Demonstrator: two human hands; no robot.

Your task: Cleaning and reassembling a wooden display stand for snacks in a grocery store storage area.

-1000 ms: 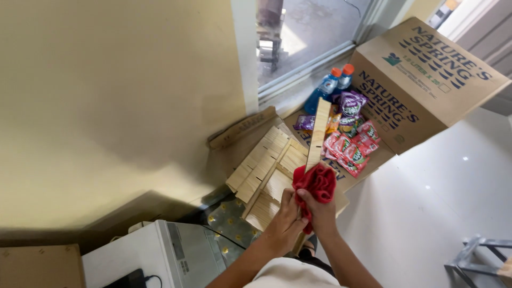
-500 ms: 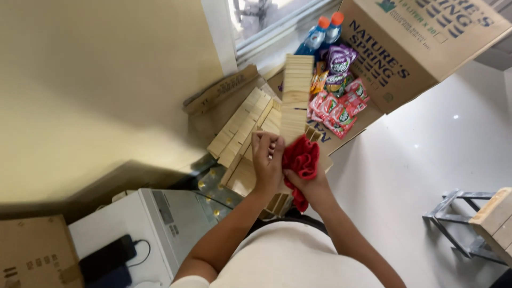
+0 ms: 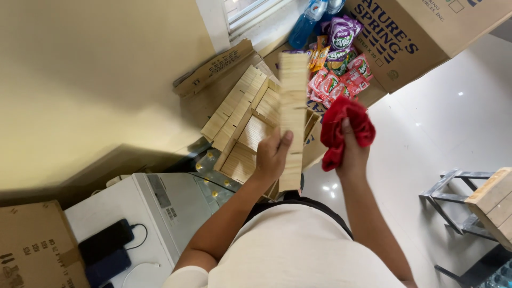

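This looks like a lived-in room of a home doubling as a small storeroom: plain cream walls, a glossy white tiled floor (image 3: 458, 122) and a window sill (image 3: 261, 21) low in the corner. Large brown cardboard boxes (image 3: 410, 37) crowd the floor beside a heap of bright snack and drink-powder sachets (image 3: 341, 69) and blue plastic bottles (image 3: 305, 24), with pale slatted wooden crates (image 3: 245, 122) stacked against the wall. A white appliance (image 3: 138, 213) carries two dark phones (image 3: 104, 250) on a charging cable, and a metal-legged wooden stool (image 3: 480, 205) stands off to the side.
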